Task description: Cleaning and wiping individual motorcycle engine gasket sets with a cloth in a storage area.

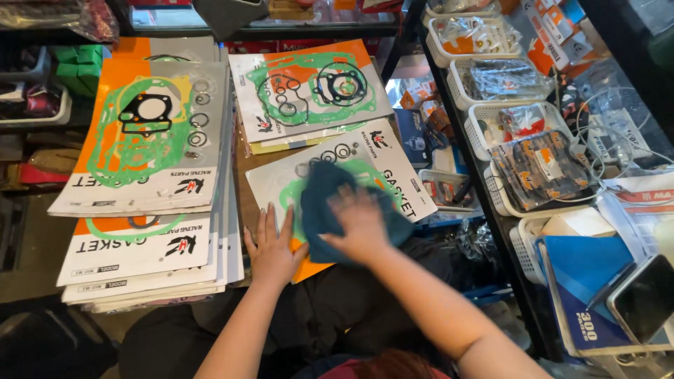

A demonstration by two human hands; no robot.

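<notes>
Here the right hand [361, 223] presses a blue cloth [330, 203] flat-fingered; left hand [270, 245] splayed on the gasket pack [393, 175].

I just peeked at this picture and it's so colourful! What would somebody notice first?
Probably the right hand pressing a dark blue cloth onto a flat gasket pack in the middle, while the left hand lies flat at the pack's near left edge. Next, the tall stack of orange-and-green gasket packs on the left, and the white baskets of bagged parts on the right.
</notes>
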